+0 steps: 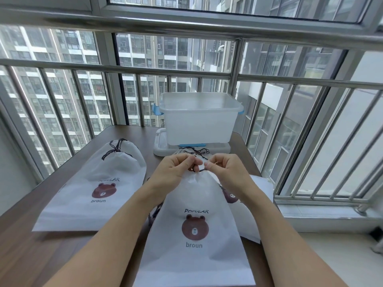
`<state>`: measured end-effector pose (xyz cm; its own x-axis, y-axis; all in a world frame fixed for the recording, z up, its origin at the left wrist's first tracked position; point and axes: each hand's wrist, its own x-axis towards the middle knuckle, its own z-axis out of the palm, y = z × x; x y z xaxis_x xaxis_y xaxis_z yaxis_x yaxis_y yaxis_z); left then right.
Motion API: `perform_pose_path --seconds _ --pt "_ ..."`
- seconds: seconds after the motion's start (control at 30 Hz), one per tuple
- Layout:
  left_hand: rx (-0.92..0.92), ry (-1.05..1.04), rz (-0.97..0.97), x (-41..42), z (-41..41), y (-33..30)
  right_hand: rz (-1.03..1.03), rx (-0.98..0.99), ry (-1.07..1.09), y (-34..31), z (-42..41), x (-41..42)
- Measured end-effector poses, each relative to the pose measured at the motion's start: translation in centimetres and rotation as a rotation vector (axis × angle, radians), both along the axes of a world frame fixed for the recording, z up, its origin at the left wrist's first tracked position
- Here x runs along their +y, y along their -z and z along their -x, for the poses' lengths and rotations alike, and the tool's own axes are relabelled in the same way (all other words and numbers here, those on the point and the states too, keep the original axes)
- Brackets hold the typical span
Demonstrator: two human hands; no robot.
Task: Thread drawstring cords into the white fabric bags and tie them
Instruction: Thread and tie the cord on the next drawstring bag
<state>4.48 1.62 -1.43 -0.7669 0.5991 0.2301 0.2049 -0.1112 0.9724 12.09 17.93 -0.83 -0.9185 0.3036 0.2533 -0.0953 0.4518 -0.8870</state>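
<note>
Nearest, a white fabric drawstring bag printed with a brown bear face (194,241) lay flat on the brown wooden surface (37,253), running from under the forearms up to the hands. Both the left hand (176,169) and the right hand (224,169) pinched the dark drawstring cord (196,169) at the bag's gathered mouth. Left of the hands rested a finished, tied white bear bag (97,183). Beyond the hands stood a translucent plastic storage box (200,119) on its white lid (160,148).
</note>
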Motion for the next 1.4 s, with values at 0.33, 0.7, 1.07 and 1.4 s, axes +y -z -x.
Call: perform_pose_path --seconds 0.33,0.7,1.07,1.4 --pt "0.076 0.090 0.125 0.1 -1.0 -0.3 -0.059 0.167 -0.090 -0.4 -0.5 -0.1" --pt "0.019 0.118 0.046 0.5 -0.9 -0.2 0.439 0.069 -0.073 -0.9 -0.5 -1.0" --pt "-0.027 0.111 0.052 0.1 -0.7 -0.2 0.321 -0.055 -0.095 -1.6 -1.2 -0.9" --pt "-0.033 0.106 0.031 0.2 -0.9 -0.2 0.544 -0.048 -0.055 -0.8 -0.2 -1.1"
